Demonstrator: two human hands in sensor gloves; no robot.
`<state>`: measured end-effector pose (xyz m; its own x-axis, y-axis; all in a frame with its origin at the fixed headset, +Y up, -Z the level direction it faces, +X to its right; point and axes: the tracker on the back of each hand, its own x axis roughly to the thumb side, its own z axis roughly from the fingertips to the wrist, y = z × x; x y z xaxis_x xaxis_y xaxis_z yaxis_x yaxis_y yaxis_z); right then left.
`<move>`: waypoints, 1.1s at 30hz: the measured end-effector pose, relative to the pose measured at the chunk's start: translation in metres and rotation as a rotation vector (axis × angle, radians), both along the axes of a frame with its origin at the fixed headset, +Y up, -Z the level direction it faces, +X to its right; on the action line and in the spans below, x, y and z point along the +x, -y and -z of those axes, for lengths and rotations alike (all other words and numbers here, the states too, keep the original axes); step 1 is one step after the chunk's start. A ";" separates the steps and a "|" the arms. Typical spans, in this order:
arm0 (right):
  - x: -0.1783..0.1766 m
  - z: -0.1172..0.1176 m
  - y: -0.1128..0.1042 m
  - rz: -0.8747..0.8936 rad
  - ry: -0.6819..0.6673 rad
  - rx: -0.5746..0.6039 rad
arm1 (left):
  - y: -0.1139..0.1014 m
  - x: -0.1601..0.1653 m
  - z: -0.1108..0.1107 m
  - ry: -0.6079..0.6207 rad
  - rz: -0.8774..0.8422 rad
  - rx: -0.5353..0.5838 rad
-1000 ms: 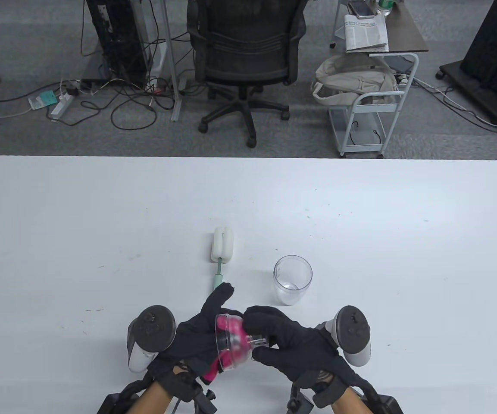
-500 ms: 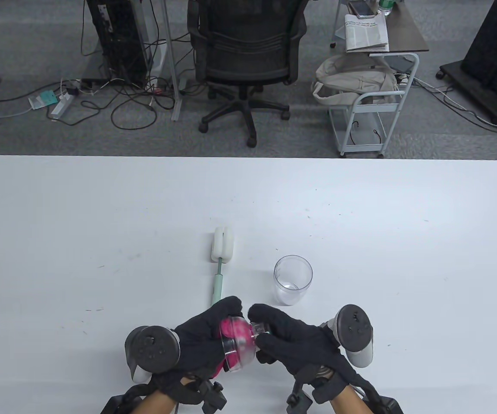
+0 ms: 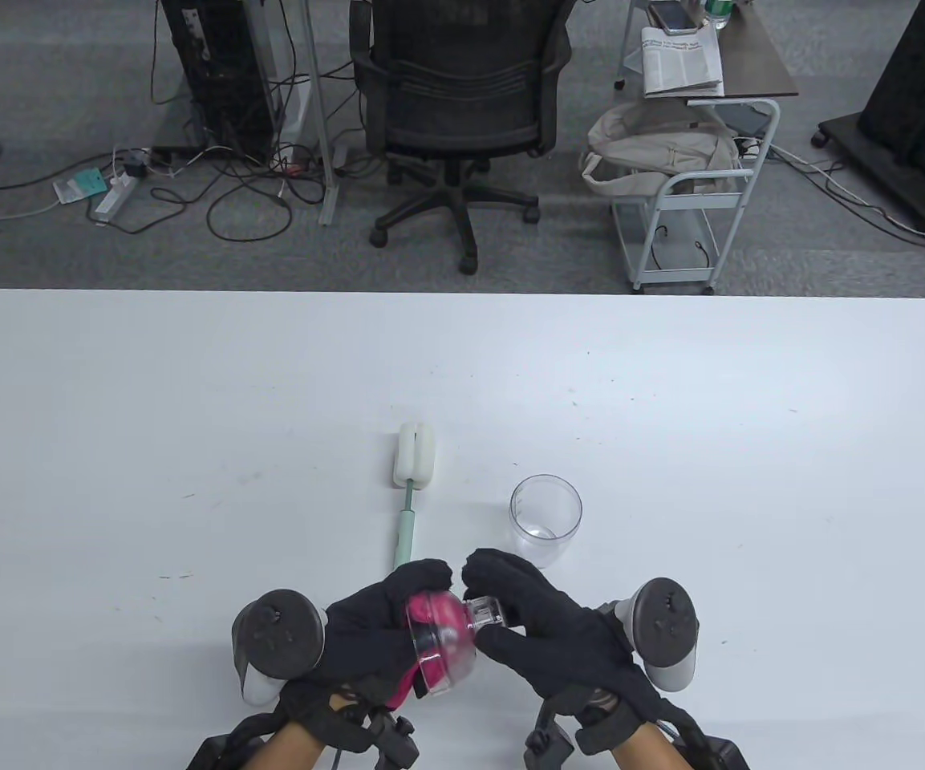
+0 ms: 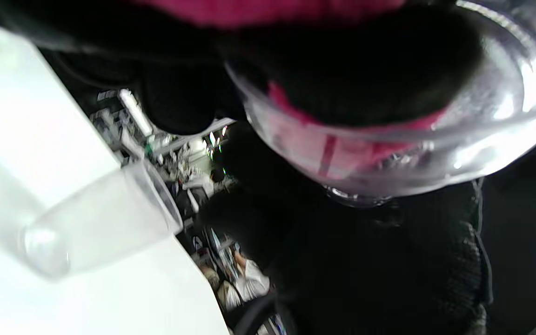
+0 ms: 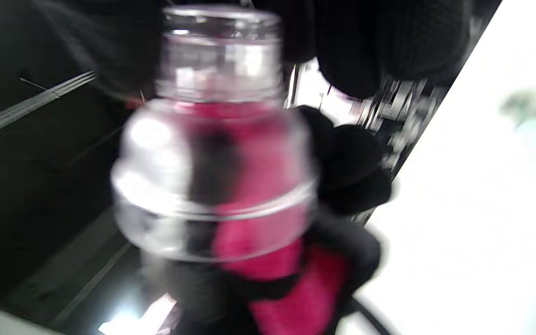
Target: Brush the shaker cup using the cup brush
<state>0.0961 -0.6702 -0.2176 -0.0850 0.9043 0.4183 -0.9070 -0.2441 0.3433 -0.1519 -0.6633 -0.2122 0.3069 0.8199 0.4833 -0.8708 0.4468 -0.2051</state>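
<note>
My left hand [image 3: 410,597] grips the clear domed shaker lid [image 3: 444,642] near the table's front edge, and the pink glove palm shows through it. My right hand [image 3: 488,597] pinches the lid's small clear neck [image 3: 484,614]. The lid fills the left wrist view [image 4: 389,139] and the blurred right wrist view [image 5: 217,153]. The clear shaker cup [image 3: 545,521] stands upright and open just beyond my right hand; it also shows in the left wrist view [image 4: 96,218]. The cup brush [image 3: 412,465], with a white sponge head and pale green handle, lies on the table beyond my left hand, untouched.
The white table [image 3: 189,417] runs wide on both sides. Beyond its far edge stand an office chair [image 3: 462,104], a small cart [image 3: 695,200] and floor cables.
The lid has turned so that its neck points right, and my left hand has closed around its dome. My right fingers have shifted onto the neck. The cup and brush have not moved.
</note>
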 end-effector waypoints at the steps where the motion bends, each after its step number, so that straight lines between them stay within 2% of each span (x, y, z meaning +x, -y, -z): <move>1: -0.001 0.002 0.001 -0.022 -0.036 -0.017 | 0.000 -0.001 0.001 -0.020 0.026 0.026; 3: -0.006 0.002 0.004 0.054 -0.203 -0.130 | 0.003 -0.001 0.003 -0.004 0.062 -0.001; 5: -0.008 0.002 0.005 0.152 -0.252 -0.173 | 0.010 0.000 0.005 0.046 0.015 -0.130; 8: -0.006 0.000 -0.001 0.109 -0.253 -0.078 | 0.019 0.000 0.009 0.110 -0.022 -0.284; 10: -0.007 -0.002 -0.003 0.094 -0.231 -0.040 | 0.021 0.001 0.010 0.131 -0.056 -0.344; 13: -0.006 -0.003 -0.005 0.102 -0.220 -0.033 | 0.019 0.002 0.010 0.141 -0.117 -0.333; 16: -0.004 -0.003 -0.004 0.124 -0.224 -0.052 | 0.013 -0.001 0.008 0.084 -0.068 -0.200; 20: 0.001 -0.002 -0.001 0.029 0.013 -0.010 | 0.006 0.001 0.003 0.049 -0.027 -0.024; 21: 0.002 -0.001 -0.001 0.002 0.015 -0.005 | 0.006 0.001 0.002 0.027 -0.035 -0.004; 22: 0.000 0.000 -0.002 0.005 -0.054 -0.018 | 0.006 0.002 0.002 0.019 -0.027 0.011; 24: -0.004 -0.001 0.000 0.105 -0.190 -0.118 | 0.009 0.003 0.005 0.045 -0.018 -0.046; 25: -0.005 -0.002 0.000 0.151 -0.207 -0.130 | 0.011 0.003 0.005 0.067 -0.028 -0.095; 26: -0.005 -0.002 -0.001 0.170 -0.219 -0.135 | 0.016 0.002 0.007 0.086 -0.059 -0.189; 29: -0.004 -0.003 -0.005 0.106 -0.200 -0.025 | 0.026 0.002 0.011 0.135 -0.047 -0.367; 31: -0.005 -0.004 -0.006 0.105 -0.201 -0.006 | 0.027 0.001 0.013 0.150 -0.026 -0.410; 33: -0.006 -0.004 -0.006 0.112 -0.198 0.015 | 0.025 0.001 0.015 0.192 -0.089 -0.379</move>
<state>0.0899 -0.6643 -0.2139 0.1008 0.8970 0.4304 -0.8438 -0.1521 0.5146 -0.1507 -0.6879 -0.2271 0.1606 0.9697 0.1841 -0.8327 0.2333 -0.5022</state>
